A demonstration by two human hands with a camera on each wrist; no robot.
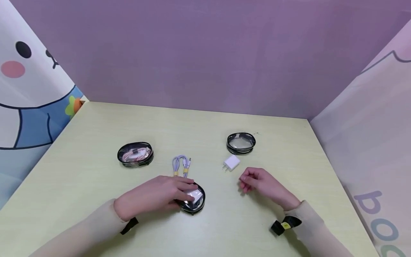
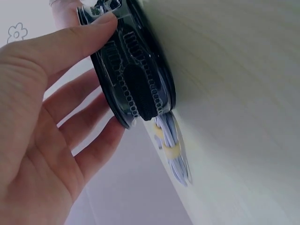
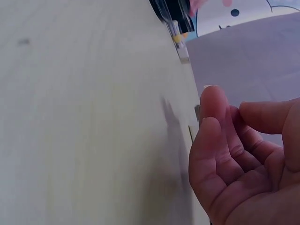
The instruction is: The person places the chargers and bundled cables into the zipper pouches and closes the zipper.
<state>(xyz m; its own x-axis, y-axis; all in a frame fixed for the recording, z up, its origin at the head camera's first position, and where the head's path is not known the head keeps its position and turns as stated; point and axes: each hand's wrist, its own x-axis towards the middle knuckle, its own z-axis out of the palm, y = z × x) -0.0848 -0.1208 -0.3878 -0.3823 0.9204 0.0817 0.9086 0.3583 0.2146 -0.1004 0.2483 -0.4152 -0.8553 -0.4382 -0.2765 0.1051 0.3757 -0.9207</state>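
At the back, a broad, plain purple wall (image 1: 205,53); below, a smooth, faintly grained pale table (image 1: 224,228); alongside, a cartoon-printed panel (image 1: 35,85) at left and a pale lettered panel (image 1: 363,142) at right. Reaching in from the lower edge, beige sleeves (image 1: 90,225) with black wrist straps (image 1: 292,221). Left hand (image 1: 157,194) seen from the back, thumb and fingers gripping a rounded clear case with black rims (image 1: 200,205) at the table's front middle, partly covering it. Right hand (image 1: 264,182) well apart, fingers loosely bent, thumb near the fingertips. Farther back, a black-rimmed clear case with pink cable inside (image 1: 135,154) at left and a see-through round black-rimmed case (image 1: 240,143) at right. Just beyond the gripped case, a looped lilac cable (image 1: 182,157), lower end hidden by the left hand. Just before the see-through case, a white two-pronged charger cube (image 1: 232,162). Smallest, yellow bands (image 1: 185,171) around the lilac cable.
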